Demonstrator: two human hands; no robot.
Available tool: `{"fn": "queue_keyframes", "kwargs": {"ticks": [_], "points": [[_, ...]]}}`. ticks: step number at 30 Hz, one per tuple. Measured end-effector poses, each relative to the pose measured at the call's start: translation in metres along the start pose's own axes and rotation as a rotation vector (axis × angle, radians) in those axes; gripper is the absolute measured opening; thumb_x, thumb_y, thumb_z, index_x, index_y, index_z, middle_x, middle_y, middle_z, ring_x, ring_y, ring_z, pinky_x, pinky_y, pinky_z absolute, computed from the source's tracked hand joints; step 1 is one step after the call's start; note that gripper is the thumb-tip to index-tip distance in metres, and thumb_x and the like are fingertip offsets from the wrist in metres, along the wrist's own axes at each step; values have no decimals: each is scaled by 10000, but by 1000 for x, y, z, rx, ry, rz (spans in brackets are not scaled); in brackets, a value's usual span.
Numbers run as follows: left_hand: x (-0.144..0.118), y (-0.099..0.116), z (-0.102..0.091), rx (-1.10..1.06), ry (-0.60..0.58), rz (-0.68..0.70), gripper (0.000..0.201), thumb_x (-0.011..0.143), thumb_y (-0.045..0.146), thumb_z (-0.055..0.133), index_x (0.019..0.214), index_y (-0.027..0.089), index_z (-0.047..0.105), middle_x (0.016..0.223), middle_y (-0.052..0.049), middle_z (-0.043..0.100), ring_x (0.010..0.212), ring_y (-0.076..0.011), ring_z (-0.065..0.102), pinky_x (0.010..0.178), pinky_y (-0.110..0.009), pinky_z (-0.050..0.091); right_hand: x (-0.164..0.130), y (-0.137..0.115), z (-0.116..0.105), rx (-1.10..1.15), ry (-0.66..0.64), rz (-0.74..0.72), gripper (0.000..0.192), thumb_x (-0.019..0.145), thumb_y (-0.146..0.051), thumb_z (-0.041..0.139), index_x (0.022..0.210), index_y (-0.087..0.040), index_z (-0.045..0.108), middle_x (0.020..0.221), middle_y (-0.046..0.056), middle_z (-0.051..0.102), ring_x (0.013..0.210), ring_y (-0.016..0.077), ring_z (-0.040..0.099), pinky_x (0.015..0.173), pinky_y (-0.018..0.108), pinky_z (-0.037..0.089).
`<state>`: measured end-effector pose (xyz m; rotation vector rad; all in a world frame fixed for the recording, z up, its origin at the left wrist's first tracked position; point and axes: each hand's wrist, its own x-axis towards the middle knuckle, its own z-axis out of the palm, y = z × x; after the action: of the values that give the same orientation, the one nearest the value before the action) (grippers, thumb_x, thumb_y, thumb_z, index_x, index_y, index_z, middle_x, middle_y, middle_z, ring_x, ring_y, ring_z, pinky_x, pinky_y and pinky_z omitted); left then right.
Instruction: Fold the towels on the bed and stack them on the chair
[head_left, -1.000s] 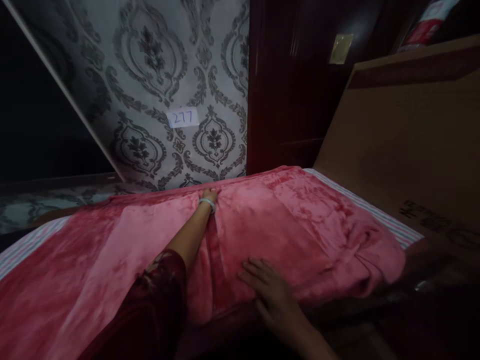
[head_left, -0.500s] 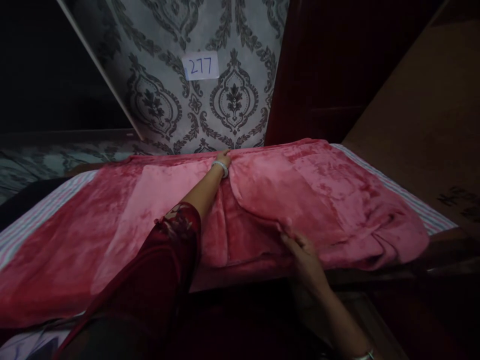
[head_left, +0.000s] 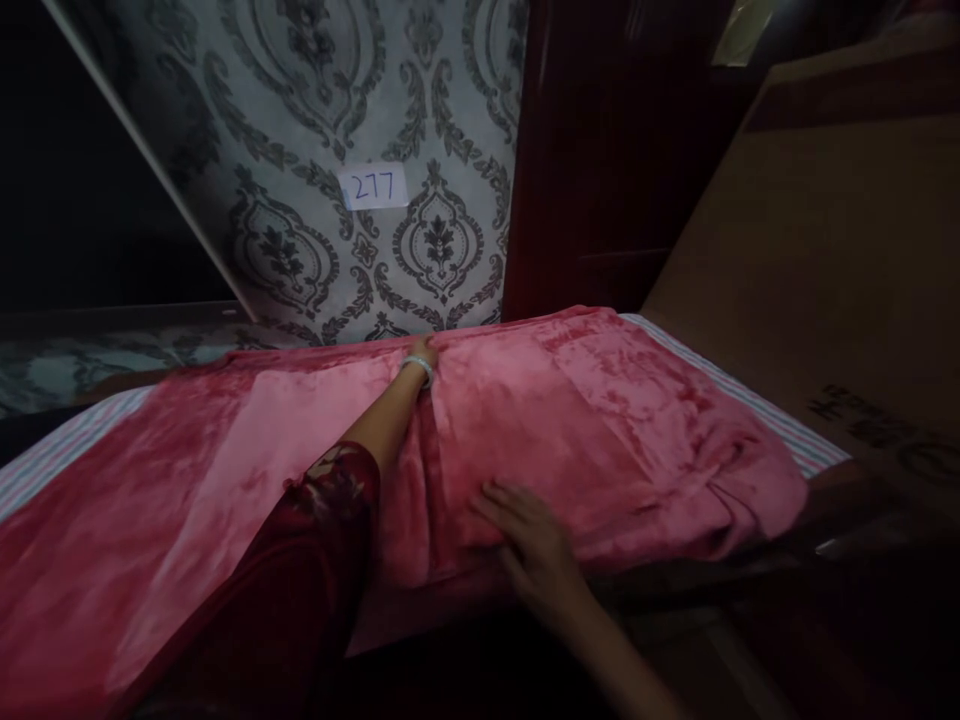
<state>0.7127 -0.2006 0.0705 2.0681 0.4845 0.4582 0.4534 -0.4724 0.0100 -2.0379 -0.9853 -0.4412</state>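
A pink fleece blanket [head_left: 600, 420] lies spread over a bed with a striped sheet [head_left: 772, 415]. My left hand [head_left: 424, 350], with a pale bracelet at the wrist, reaches to the blanket's far edge by the wall. Folds run together at this hand, which looks pinched on the cloth. My right hand [head_left: 534, 545] rests flat on the blanket near the front edge, fingers spread, on top of a folded-over layer. The blanket's right end is bunched into a rumpled heap.
A patterned grey wall with a paper label reading 277 [head_left: 373, 187] stands behind the bed. A dark wooden door [head_left: 600, 180] is to its right. A large brown cardboard sheet [head_left: 825, 280] leans along the bed's right side. The room is dim.
My right hand lifted a fold of the blanket half a second ago; now it lies flat on the cloth again. My left hand stays at the far edge. The camera view shifted.
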Motion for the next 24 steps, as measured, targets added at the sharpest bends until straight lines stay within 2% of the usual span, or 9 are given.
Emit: {"fn": "queue_keyframes", "kwargs": {"ticks": [3,7,9,12,15,17,20,22,24], "points": [[-3,2,0,88,-45,-27,331,820,286,720,1111,129,726,1096,-156,748,1092,-263,677,964,-328,498,-3,-1,8,-89,-71,-11,664,685,-41,498,1293,-260,650,1357,66,626,1294,258,524,1070,515,438],[-7,8,-4,215,-62,-40,359,860,301,674,1183,144,678,1130,-157,736,1127,-260,655,981,-352,488,-9,-9,8,-117,-118,31,653,679,-46,521,1289,-240,650,1398,89,592,1325,269,492,1098,529,407],[-11,16,-8,290,-62,-34,443,866,286,651,1277,125,615,1238,-196,684,1194,-292,617,1010,-406,470,-7,-13,-4,-87,-203,48,600,728,-107,567,1306,-248,645,1423,86,572,1338,282,483,1119,533,389],[-24,36,-8,401,-56,52,646,828,261,666,1432,124,481,1494,-246,464,1390,-367,429,1117,-513,355,14,-9,-36,12,-306,100,496,876,-289,576,1371,-265,606,1386,87,604,1277,273,550,1081,491,450],[-52,55,1,489,-101,253,737,828,340,661,1507,204,410,1630,-152,277,1517,-349,174,1216,-523,166,56,18,-69,-66,-172,183,476,993,-365,411,1424,-229,559,1354,114,623,1242,261,579,1054,462,475],[-76,58,10,584,-166,406,750,859,477,605,1531,230,383,1652,-114,234,1539,-341,64,1234,-531,66,86,42,-80,-266,-91,226,539,998,-405,411,1499,-214,464,1486,121,502,1393,294,429,1140,514,363],[-107,42,20,805,-339,525,803,888,639,458,1569,243,306,1662,-131,183,1532,-388,54,1209,-613,38,105,74,-73,-548,-175,347,654,967,-482,494,1560,-247,348,1627,105,262,1501,363,179,1172,619,212],[-118,26,21,897,-443,487,816,903,674,373,1588,250,245,1665,-148,146,1524,-409,85,1188,-649,79,99,87,-59,-636,-288,432,684,962,-525,501,1569,-270,318,1648,90,195,1502,389,147,1158,640,208],[-121,15,18,926,-481,443,825,907,692,324,1596,253,208,1665,-158,128,1523,-414,83,1179,-657,103,86,95,-46,-661,-340,475,685,976,-555,459,1579,-282,283,1657,72,164,1499,391,153,1151,622,236]]}}
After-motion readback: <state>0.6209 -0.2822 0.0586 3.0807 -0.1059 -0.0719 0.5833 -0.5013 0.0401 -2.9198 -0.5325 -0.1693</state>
